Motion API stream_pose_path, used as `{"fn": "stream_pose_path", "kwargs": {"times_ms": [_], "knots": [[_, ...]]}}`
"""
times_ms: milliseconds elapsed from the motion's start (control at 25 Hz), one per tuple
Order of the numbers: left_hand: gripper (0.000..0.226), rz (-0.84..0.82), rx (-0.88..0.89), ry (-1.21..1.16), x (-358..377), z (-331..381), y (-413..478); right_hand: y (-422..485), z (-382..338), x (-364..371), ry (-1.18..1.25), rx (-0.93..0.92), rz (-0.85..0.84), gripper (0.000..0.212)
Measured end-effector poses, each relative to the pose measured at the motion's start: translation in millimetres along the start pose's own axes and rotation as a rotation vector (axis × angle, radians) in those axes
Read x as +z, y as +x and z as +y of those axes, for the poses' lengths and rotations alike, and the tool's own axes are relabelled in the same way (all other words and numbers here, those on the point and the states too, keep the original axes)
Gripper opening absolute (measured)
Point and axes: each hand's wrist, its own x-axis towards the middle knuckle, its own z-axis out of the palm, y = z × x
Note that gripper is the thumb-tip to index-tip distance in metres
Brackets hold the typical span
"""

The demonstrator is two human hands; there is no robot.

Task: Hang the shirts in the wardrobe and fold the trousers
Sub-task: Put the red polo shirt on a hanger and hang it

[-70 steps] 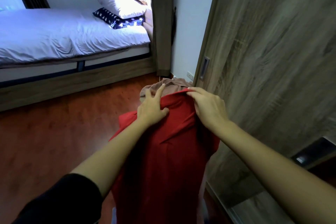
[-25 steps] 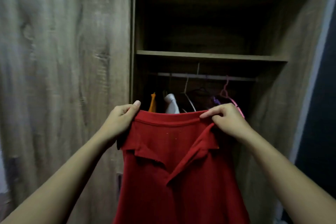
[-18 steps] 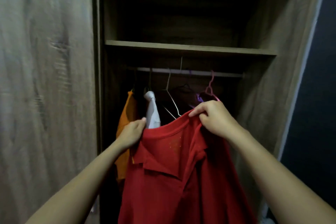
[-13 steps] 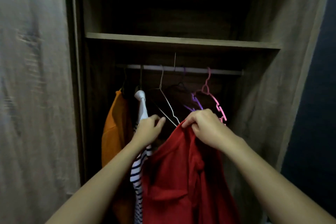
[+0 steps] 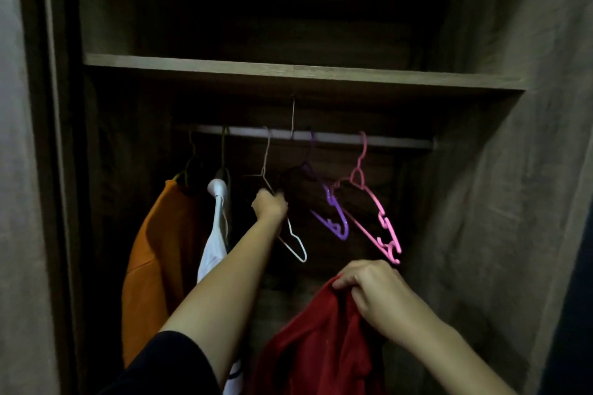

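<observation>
Shirt (image 5: 321, 349) R hand (image 5: 375, 292), hanger (image 5: 296, 245) L hand (image 5: 269, 206)

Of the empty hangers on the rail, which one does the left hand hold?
The white wire hanger: the left hand grips it. The purple hanger and pink hanger hang untouched.

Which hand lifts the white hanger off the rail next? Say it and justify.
Left. The left hand grips the white hanger on the rail; the right hand is lower, holding the red shirt.
</observation>
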Motion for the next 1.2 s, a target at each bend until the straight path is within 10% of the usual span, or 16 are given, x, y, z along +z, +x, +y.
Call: {"fn": "stream_pose_path", "kwargs": {"times_ms": [560,760,1200], "knots": [[0.018,-0.031,0.157,-0.223,-66,-15,-66,8,-29,5,-0.082,-0.081,-0.048,0.044],[0.016,0.002,0.404,0.05,-146,-56,-121,-4,-56,14,-0.141,-0.087,-0.147,0.048],[0.022,-0.522,0.407,0.141,-358,-120,-194,-18,-98,30,-0.168,0.098,-0.242,0.052]]}}
